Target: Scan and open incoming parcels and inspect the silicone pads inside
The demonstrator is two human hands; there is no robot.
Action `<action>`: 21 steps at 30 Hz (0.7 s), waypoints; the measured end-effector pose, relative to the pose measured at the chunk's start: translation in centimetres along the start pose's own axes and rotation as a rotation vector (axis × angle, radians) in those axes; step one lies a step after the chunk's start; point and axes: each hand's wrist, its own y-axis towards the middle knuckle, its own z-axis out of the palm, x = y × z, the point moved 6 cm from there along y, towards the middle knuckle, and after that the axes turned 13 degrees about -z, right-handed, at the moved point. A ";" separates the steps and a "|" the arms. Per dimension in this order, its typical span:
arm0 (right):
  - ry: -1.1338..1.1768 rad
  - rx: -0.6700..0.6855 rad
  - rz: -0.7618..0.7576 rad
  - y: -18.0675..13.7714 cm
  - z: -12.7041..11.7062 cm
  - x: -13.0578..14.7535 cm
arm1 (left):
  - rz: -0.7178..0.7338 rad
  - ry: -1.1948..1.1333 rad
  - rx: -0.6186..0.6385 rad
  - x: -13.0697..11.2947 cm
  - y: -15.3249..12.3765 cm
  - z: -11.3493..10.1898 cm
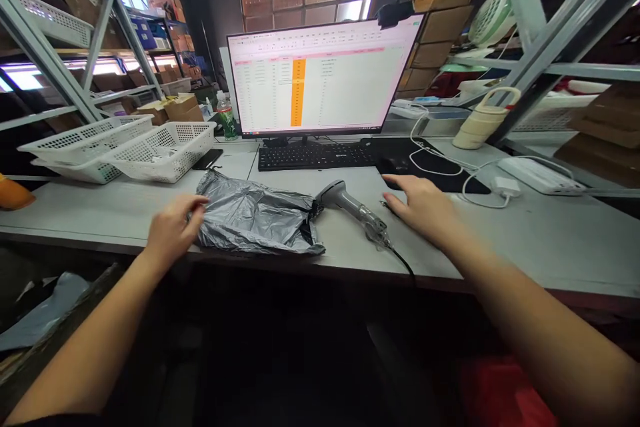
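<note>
A grey plastic mailer bag lies flat near the front edge of the grey desk. My left hand rests at the bag's left edge, fingers curled and touching the plastic. A grey handheld barcode scanner lies on the desk just right of the bag, its cable running off the front edge. My right hand hovers open, fingers stretched out, right beside the scanner's handle and in front of a black mouse pad.
A monitor showing a spreadsheet stands behind a black keyboard. Two white mesh baskets sit at the left, a phone beside them. White cables, a charger and a power strip lie to the right. Metal shelving flanks both sides.
</note>
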 end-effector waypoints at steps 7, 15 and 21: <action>-0.089 0.368 -0.467 -0.7 3.6 16.5 | 0.176 0.245 0.520 -14.1 0.7 11.7; 0.130 0.373 -0.507 -3.4 5.7 15.9 | 0.091 -0.018 0.488 -11.7 1.7 11.4; 0.459 0.119 -0.582 -2.2 3.4 18.0 | -0.167 -0.767 0.196 -6.8 2.8 2.7</action>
